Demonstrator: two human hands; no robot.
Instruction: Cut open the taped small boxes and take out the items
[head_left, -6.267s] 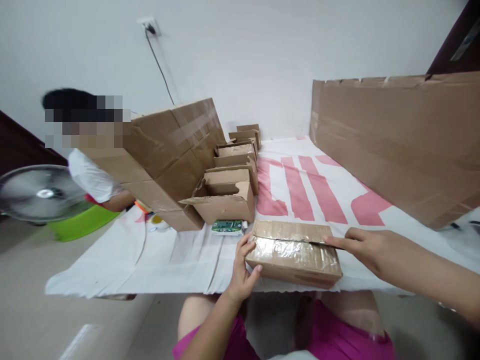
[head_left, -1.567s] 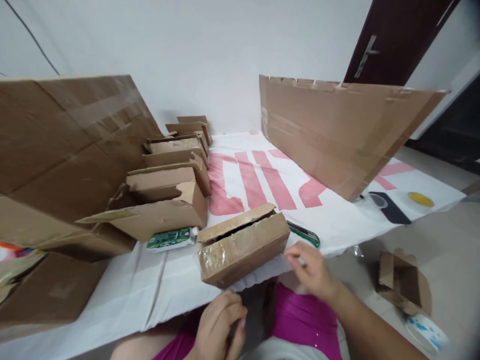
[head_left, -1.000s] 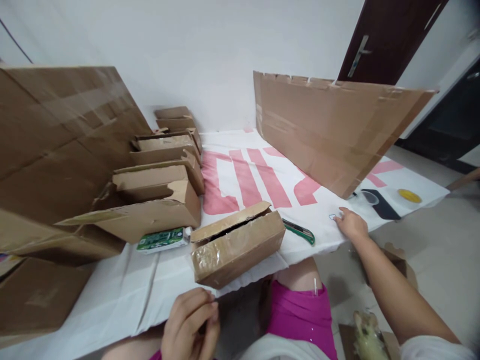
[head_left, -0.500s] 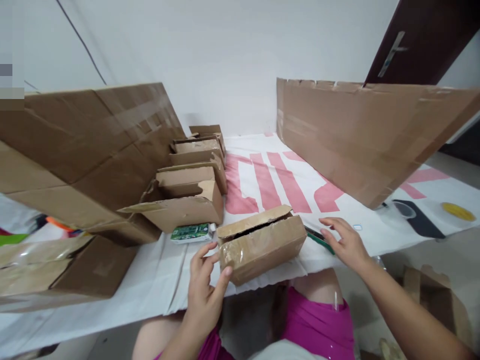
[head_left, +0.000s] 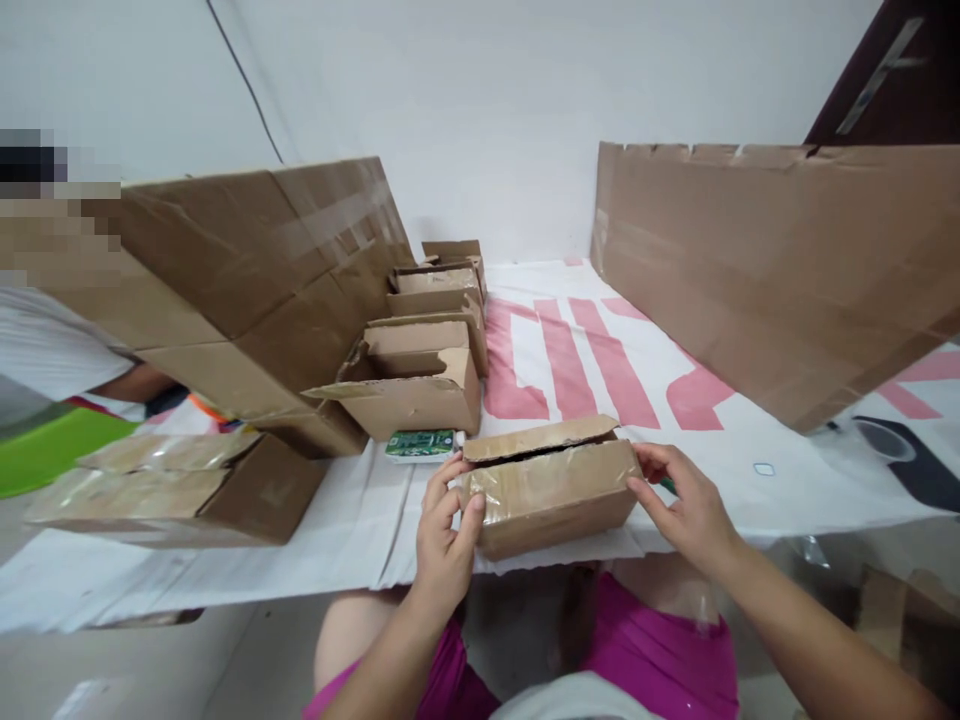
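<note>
A small taped cardboard box (head_left: 559, 495) stands at the table's front edge, a dark gap showing along its top. My left hand (head_left: 446, 530) grips its left end, thumb on the front. At the right end, my right hand (head_left: 682, 500) holds the corner between thumb and fingers. A green object (head_left: 667, 484) lies mostly hidden behind my right hand. Left of the box lies a green and white packet (head_left: 421, 446), in front of an open cardboard box (head_left: 409, 395).
More open boxes (head_left: 439, 300) stand in a row behind. Tall cardboard panels rise at left (head_left: 300, 270) and right (head_left: 772, 260). Another taped box (head_left: 187, 490) sits at left, near a person's arm (head_left: 139, 383). A black object (head_left: 911, 465) lies at right.
My right hand has moved left onto the box's right end, where it was apart before. The view has turned, so the scene sits farther right on the left side.
</note>
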